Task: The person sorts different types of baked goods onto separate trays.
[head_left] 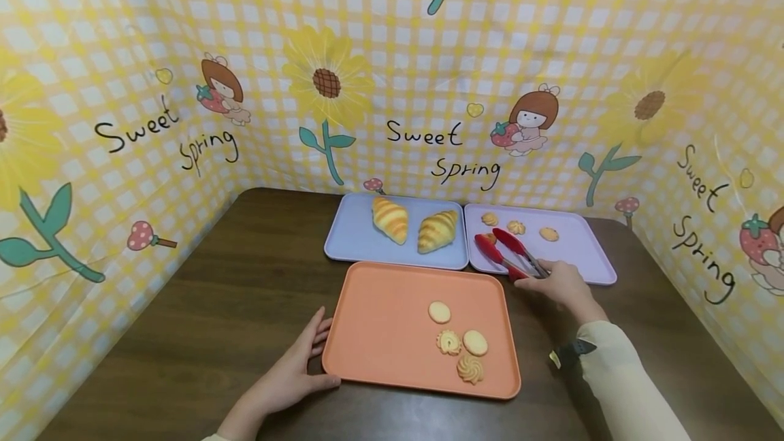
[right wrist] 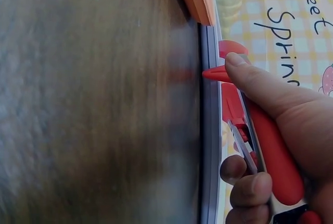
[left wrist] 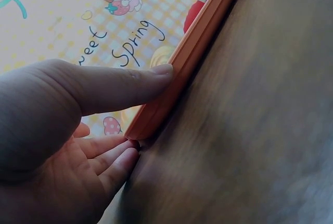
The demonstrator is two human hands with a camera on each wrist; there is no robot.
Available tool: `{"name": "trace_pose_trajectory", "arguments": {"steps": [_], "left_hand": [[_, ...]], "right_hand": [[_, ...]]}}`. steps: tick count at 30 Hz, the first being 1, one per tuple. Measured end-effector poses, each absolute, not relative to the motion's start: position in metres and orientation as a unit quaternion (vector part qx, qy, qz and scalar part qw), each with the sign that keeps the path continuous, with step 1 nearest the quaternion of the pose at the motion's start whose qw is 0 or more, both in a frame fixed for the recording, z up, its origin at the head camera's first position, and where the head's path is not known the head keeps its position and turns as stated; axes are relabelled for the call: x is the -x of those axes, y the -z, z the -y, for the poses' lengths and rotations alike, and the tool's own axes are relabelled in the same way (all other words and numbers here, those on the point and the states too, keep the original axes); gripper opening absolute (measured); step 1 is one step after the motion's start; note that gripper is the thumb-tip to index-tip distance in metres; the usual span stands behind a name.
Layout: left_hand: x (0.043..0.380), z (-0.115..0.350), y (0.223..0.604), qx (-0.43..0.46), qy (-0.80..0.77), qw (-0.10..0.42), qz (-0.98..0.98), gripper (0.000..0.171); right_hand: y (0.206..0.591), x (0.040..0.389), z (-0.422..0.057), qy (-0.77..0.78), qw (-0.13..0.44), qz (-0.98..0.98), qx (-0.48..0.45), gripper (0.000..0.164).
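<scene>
My right hand [head_left: 560,284] grips a pair of red-and-silver tongs [right wrist: 276,156], thumb on one arm and fingers curled round the other. The tongs' spread red tips reach over the lilac tray [head_left: 582,257], around a small cookie [head_left: 490,239] that they partly hide. Three more cookies lie farther back on that tray. My left hand [head_left: 294,366] rests at the near left corner of the orange tray [head_left: 380,318], its thumb against the front rim and its nearly straight fingers along the left side. On the orange tray's right half are several cookies, round and swirled.
Behind the orange tray, a blue tray [head_left: 349,250] holds two croissants [head_left: 437,231]. It stands beside the lilac tray. A checkered cloth [head_left: 416,87] with flowers hangs round the back and sides of the dark wooden table [head_left: 245,278].
</scene>
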State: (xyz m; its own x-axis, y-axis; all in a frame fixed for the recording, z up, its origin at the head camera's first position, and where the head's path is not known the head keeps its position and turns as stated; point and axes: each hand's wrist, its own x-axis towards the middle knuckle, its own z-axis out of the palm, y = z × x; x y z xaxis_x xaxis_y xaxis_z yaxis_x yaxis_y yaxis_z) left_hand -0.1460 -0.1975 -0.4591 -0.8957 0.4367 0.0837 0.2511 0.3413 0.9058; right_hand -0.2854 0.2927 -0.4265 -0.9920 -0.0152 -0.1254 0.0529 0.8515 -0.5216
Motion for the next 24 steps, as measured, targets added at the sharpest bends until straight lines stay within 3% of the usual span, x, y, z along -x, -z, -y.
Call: {"name": "trace_pose_trajectory", "arguments": {"steps": [24], "left_hand": [[0.147,0.196,0.461,-0.206,-0.533,0.088,-0.816,0.112]], "right_hand": [[0.422,0.247,-0.292,0.243,0.041,-0.969,-0.022,0.109]]}}
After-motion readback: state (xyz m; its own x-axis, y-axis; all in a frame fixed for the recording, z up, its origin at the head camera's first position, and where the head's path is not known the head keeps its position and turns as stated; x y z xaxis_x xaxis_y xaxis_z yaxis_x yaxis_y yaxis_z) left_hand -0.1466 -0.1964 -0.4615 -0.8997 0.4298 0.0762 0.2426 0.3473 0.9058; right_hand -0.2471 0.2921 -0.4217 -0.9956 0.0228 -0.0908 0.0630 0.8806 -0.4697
